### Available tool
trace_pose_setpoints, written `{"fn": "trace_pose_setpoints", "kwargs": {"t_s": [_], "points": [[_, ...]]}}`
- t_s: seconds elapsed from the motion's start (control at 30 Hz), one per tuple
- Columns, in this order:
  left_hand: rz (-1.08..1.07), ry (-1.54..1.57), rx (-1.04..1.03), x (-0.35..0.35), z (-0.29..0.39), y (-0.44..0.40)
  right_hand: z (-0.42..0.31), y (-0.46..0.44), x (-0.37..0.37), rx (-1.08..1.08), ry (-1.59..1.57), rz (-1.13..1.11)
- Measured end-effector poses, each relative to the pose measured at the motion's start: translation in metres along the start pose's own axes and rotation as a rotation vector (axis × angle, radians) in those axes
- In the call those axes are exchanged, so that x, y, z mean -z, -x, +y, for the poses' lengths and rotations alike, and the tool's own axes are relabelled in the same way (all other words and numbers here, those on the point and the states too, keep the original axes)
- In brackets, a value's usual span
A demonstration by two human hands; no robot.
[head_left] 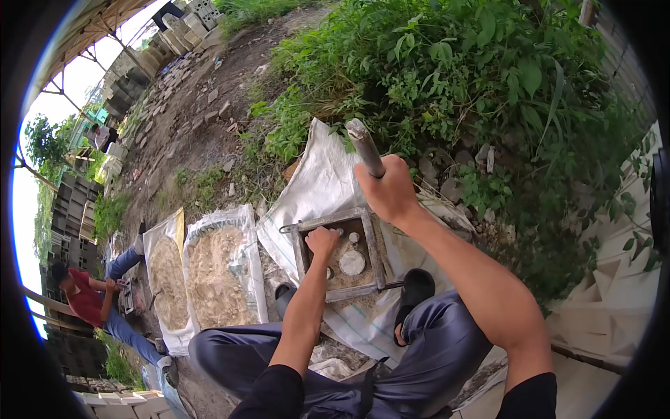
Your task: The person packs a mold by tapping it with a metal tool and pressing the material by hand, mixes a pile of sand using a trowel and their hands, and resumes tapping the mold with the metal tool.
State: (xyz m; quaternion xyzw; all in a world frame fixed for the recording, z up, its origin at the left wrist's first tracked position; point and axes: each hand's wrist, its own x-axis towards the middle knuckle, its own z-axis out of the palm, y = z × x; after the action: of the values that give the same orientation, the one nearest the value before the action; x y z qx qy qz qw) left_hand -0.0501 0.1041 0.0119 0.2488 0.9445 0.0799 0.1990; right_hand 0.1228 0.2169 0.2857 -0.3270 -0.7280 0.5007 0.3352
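My right hand (388, 188) is wrapped round a grey rod (366, 148), held raised above the far right corner of a wooden frame (381, 265). Inside the frame lie sand (342, 281), a round pale disc (352, 262) and smaller round pieces, one of them (354, 237) near the far side. My left hand (322, 241) is closed over the frame's left part, its fingertips at a small round piece; its grip is hard to make out. White sacking (314, 174) is spread under the frame.
Two sacks of sandy material (220, 272) (167, 279) lie to the left. A person in a red shirt (87, 299) sits at far left; another person (105, 137) is farther back. Green plants (447, 77) grow beyond the frame. Pale blocks (600, 307) stand at right.
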Motion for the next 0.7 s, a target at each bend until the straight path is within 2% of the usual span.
{"fn": "trace_pose_setpoints", "kwargs": {"t_s": [0.17,0.23,0.27,0.43,0.53,0.57,0.63,0.67,0.7], "points": [[-0.058,-0.079,-0.132,-0.007,0.006,-0.002,0.002,0.000,-0.005,0.026,-0.057,0.021],[0.107,-0.109,-0.212,-0.019,0.014,0.006,0.003,0.001,-0.006,0.036,-0.044,-0.007],[0.058,-0.175,-0.205,-0.021,0.024,0.009,0.003,0.001,-0.008,0.035,-0.045,-0.012],[0.095,-0.189,-0.313,-0.040,0.048,0.017,0.004,-0.001,-0.005,-0.031,-0.015,-0.020],[0.063,-0.090,-0.558,-0.040,0.041,0.020,0.008,-0.002,-0.006,-0.032,-0.017,-0.012],[0.066,-0.093,-0.551,-0.038,0.033,0.027,0.009,-0.002,-0.005,-0.015,-0.020,-0.006],[0.321,0.240,-0.763,-0.032,0.012,0.050,0.009,-0.001,-0.004,-0.008,-0.002,-0.001],[0.175,0.190,-0.803,-0.018,-0.001,0.066,0.009,-0.001,-0.004,-0.007,-0.002,0.015],[0.180,0.183,-0.803,-0.017,-0.016,0.072,0.009,-0.002,-0.005,-0.003,-0.005,0.033]]}}
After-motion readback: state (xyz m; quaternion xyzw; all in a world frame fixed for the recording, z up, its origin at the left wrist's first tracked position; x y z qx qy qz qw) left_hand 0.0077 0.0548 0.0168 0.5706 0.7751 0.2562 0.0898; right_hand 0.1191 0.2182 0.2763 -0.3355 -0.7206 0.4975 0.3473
